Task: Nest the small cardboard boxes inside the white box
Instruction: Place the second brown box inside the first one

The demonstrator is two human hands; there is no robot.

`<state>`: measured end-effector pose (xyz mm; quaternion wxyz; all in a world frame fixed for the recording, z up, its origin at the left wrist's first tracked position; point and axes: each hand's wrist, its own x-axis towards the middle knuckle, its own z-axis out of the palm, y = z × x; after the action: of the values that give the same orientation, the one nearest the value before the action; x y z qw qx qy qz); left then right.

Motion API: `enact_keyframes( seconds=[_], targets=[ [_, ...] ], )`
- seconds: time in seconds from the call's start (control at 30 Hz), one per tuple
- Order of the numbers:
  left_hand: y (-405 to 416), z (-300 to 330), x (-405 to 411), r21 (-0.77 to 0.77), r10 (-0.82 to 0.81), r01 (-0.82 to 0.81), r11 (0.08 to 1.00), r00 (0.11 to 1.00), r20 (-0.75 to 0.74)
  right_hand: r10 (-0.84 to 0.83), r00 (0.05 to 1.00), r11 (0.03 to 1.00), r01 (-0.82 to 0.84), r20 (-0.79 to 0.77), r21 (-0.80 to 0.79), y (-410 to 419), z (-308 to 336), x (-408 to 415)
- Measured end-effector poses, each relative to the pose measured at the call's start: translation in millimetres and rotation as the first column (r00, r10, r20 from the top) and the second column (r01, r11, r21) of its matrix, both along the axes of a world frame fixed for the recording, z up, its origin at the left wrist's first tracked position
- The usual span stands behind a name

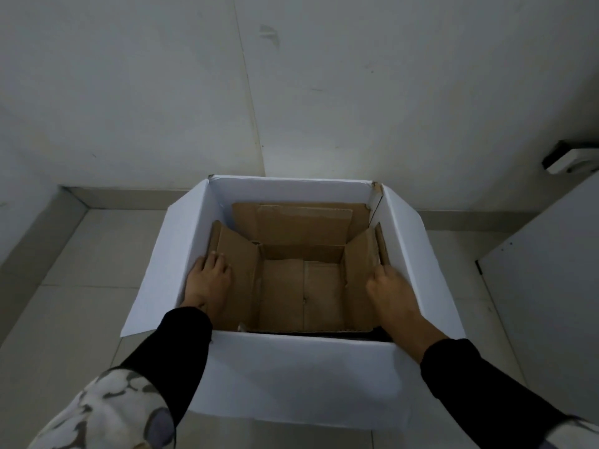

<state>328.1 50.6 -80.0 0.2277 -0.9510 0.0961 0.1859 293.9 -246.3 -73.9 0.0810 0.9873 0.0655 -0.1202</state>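
While the white box (301, 377) stands open on the floor, a brown cardboard box (301, 286) is held inside it, the left hand (207, 280) laid flat on one flap, the right hand (385, 290) curled around the other

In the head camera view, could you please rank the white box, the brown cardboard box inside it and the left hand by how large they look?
1. White box, the largest by far.
2. Brown cardboard box, sitting inside it with its flaps open.
3. Left hand, the smallest, resting on the cardboard box's left flap.
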Motion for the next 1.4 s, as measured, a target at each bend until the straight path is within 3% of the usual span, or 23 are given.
enact_keyframes(
  seconds=[0.13, 0.2, 0.3, 0.4, 0.5, 0.67, 0.8, 0.97, 1.1, 1.2, 1.4],
  targets=[
    [-2, 5, -14, -0.057, -0.017, 0.020, 0.998, 0.998, 0.059, -0.010, 0.999, 1.000, 0.011, -0.032, 0.019, -7, -7, -1],
    [-2, 13, -22, -0.162, 0.020, 0.007, 0.987, 0.986, 0.166, -0.006, 0.998, 0.997, 0.002, 0.060, 0.074, -4, -4, -3],
    [3, 26, -35, -0.328, 0.165, -0.066, 0.942, 0.945, 0.283, -0.010, 0.992, 0.956, -0.027, 0.124, 0.293, -5, -4, -13],
    [9, 28, -47, -0.471, 0.330, -0.173, 0.865, 0.903, 0.274, -0.110, 0.962, 0.857, -0.036, 0.250, 0.514, -5, 2, -30],
    [11, 24, -52, -0.654, 0.397, -0.137, 0.744, 0.878, 0.268, -0.175, 0.938, 0.789, -0.049, 0.300, 0.613, -5, 10, -48],
    [1, 30, -61, -0.807, 0.480, -0.139, 0.573, 0.855, 0.194, -0.157, 0.914, 0.823, -0.088, 0.374, 0.561, -13, 8, -83],
    [-19, 37, -70, -0.868, 0.540, -0.157, 0.471, 0.829, 0.143, -0.273, 0.889, 0.881, 0.077, 0.368, 0.466, -27, 2, -102],
    [-63, 28, -74, -0.890, 0.548, -0.177, 0.420, 0.831, 0.093, -0.416, 0.847, 0.851, 0.235, 0.331, 0.469, -66, 3, -124],
    [-112, 26, -74, -0.929, 0.547, -0.158, 0.336, 0.835, 0.055, -0.364, 0.869, 0.867, 0.185, 0.336, 0.463, -94, 0, -133],
    [-151, 26, -76, -0.952, 0.538, -0.142, 0.272, 0.842, 0.028, -0.254, 0.890, 0.930, 0.117, 0.379, 0.349, -110, -7, -138],
    [-219, 33, -63, -0.955, 0.444, -0.154, 0.253, 0.896, -0.027, -0.332, 0.845, 0.921, 0.193, 0.419, 0.339, -174, -6, -118]
  ],
)
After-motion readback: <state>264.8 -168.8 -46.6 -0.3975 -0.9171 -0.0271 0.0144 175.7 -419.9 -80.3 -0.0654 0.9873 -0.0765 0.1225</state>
